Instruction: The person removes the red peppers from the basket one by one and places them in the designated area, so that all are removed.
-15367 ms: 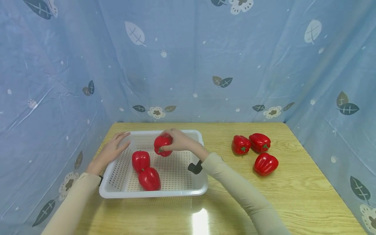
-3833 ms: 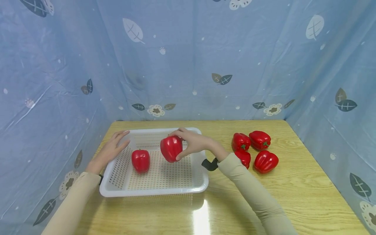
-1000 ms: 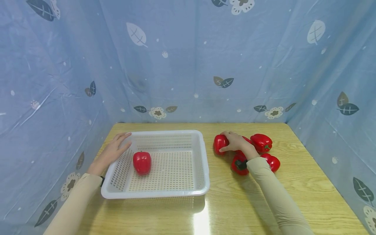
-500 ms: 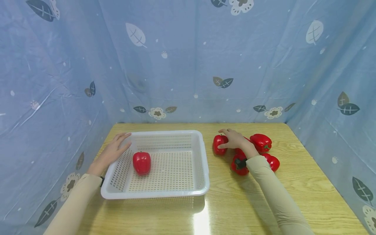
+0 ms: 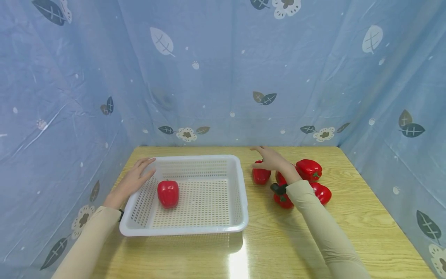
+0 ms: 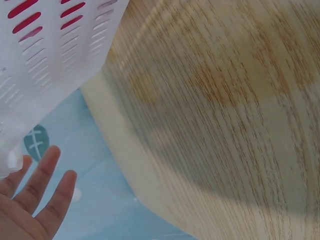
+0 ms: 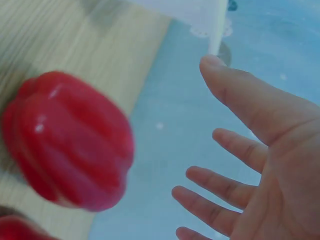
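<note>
A white perforated plastic basket (image 5: 184, 231) stands on the left of the table, with one red bell pepper (image 5: 168, 194) inside, toward its left side. My left hand (image 5: 130, 181) rests at the basket's left rim, fingers extended. Over the right part of the table hovers my right hand (image 5: 273, 159), its fingers spread and holding nothing. Just below it sits a red bell pepper (image 5: 261, 176), which the right wrist view shows as a separate pepper (image 7: 70, 142) apart from the fingers. More bell peppers lie around the right forearm: one at the back (image 5: 309, 169), one in front (image 5: 283, 201), others partly covered.
The wooden table (image 5: 352, 217) carries the basket and the pepper group. A blue patterned curtain (image 5: 216, 85) hangs behind and along both sides. The basket's right rim (image 5: 242, 193) stands between the basket's inside and the peppers.
Peppers have gone from the basket to the right of the table, leaving one inside. The right hand has let go of the latest pepper and risen off it. The left hand stays put.
</note>
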